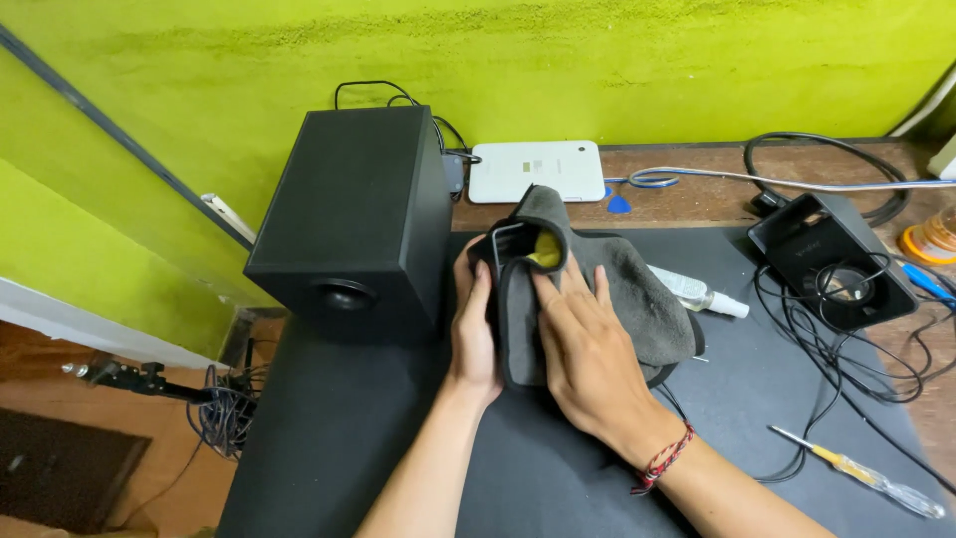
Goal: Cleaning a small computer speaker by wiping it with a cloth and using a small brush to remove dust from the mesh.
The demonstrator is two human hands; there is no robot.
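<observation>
I log one soft grey cloth (637, 299) wrapped round a small dark rectangular device (508, 244), just right of the boxy matte black speaker (354, 219) on the bench (349, 438). My left hand (473, 334) grips the device's edge; my right hand (588, 349) presses flat on the cloth. Right of the speaker, past the cloth: a clear plastic spray bottle (697, 292).

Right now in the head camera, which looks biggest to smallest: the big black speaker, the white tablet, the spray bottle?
1. Big black speaker, though it sits nearer the camera.
2. White tablet.
3. Spray bottle, partly hidden by the grey cloth.
</observation>
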